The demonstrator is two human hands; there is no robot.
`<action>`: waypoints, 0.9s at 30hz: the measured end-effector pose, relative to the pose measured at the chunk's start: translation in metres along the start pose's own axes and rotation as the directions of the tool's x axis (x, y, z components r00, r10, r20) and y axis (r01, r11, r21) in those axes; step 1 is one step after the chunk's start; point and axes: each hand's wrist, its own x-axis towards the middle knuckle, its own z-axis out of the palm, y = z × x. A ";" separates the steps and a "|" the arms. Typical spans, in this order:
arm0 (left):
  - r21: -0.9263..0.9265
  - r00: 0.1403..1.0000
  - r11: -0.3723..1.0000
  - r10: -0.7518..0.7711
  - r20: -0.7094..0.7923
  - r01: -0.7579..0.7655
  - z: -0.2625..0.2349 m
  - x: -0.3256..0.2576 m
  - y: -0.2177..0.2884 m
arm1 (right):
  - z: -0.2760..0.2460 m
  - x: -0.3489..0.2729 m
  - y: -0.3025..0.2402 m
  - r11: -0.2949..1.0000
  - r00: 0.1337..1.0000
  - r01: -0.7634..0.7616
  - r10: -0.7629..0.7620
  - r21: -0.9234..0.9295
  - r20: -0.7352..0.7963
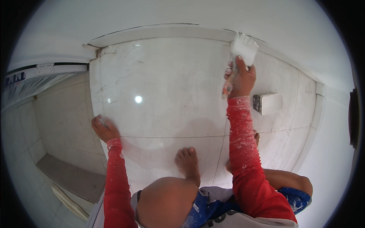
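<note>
My right hand [243, 80] is wrapped around the handle of a wide flat paintbrush [244, 49]. White coats its bristles, and their tips lie against the foot of the far wall, at the top of the baseboard [171, 33]. The handle's orange-marked end shows below my fingers. My left hand [105, 128] is low at the left edge of the tiled floor, its fingers curled. A small greyish bit shows between them, too unclear to name. Both red sleeves carry white smears, heaviest on the right forearm.
A small box-shaped container [270, 103] with a pale face and a dark, smudged end rests right of my right forearm. Beyond the left floor edge lies a tiled area with a grey ledge [72, 178]. A white panel [45, 81] stands at far left. My bare foot [187, 161] is in front.
</note>
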 end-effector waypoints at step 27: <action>-0.047 0.999 0.998 -0.042 0.008 0.042 0.004 0.004 0.004 | -0.127 0.082 -0.057 0.999 0.987 0.055 -0.054 0.003 -0.148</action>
